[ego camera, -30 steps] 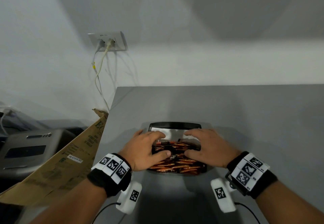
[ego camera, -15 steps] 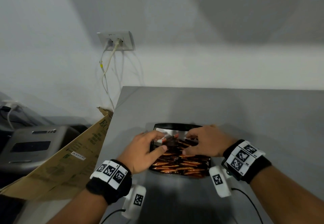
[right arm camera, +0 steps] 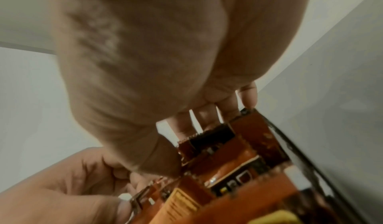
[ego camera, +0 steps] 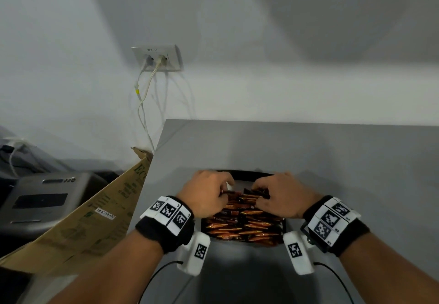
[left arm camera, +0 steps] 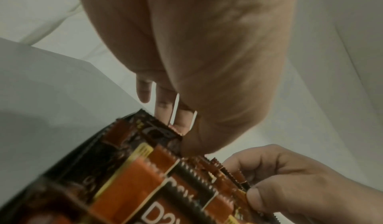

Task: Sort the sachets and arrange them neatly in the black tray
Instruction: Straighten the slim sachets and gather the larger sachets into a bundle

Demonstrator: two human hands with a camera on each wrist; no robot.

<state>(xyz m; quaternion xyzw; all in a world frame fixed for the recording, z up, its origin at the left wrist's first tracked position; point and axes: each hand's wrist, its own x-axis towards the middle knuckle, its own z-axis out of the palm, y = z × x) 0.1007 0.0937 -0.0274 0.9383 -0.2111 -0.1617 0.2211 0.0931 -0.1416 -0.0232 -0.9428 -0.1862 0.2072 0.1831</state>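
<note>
A black tray point(ego camera: 244, 175) stands on the grey table point(ego camera: 344, 161), packed with orange and black sachets point(ego camera: 244, 224) lying in a stacked row. Both hands are over the tray's far half. My left hand point(ego camera: 224, 192) curls its fingers and thumb round several sachets standing on edge. My right hand point(ego camera: 257, 193) pinches sachets just beside it. In the left wrist view the left hand point(left arm camera: 181, 134) pinches the sachets point(left arm camera: 134, 178) by their serrated ends. In the right wrist view the right hand point(right arm camera: 182, 147) grips sachets point(right arm camera: 228, 162) near the tray wall point(right arm camera: 300, 153). The tray's far end is hidden by the hands.
A brown cardboard box point(ego camera: 90, 220) leans against the table's left edge, with a grey machine point(ego camera: 42, 201) beyond it. A wall socket point(ego camera: 158, 59) with cables hangs above the table's far left corner. Bare table surface lies to the right of the tray and behind it.
Both hands went from lying flat on the sachets to curling and pinching sachets at the tray's far end. The head view has shifted a little.
</note>
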